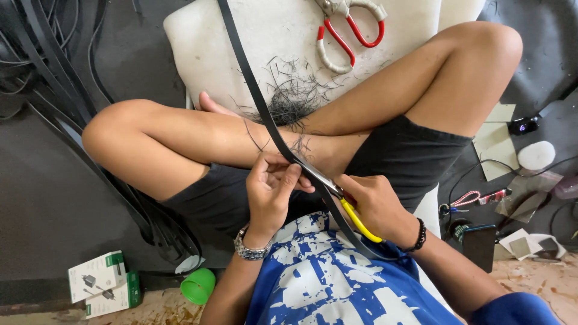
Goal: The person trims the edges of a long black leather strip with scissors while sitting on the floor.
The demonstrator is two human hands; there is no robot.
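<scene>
Where the black strap (265,108) runs off the frame at 12 o'clock, its far end is cut off, and its near end loops out of sight under the right wrist at about 5 o'clock. Seen from the head camera, the strap is a flat, narrow, matte band lying diagonally across a worn white cushion (205,48) and over 2 crossed bare legs. The left hand (271,189), near frame centre, has its fingers closed together, pinching the strap's edge; a metal link watch (250,248) circles that wrist. The right hand (376,204), at 4 o'clock from centre, is clamped on yellow-handled scissors (346,210), whose short steel blades lie along the strap; whether the blades are parted is hard to make out. A dark bead bracelet (419,236) sits on the right wrist. Fine black slivers (292,99), thin and hair-like, are heaped on the cushion beside the strap. Red-handled shears (349,27) with tape-wrapped loops lie at 12 o'clock, their tips cropped. A tangle of further black strips (42,54) fills 10 o'clock. At 7 o'clock lie 2 small white-and-green cartons (99,283) and a green plastic cup (198,286), partly hidden by the forearm.
</scene>
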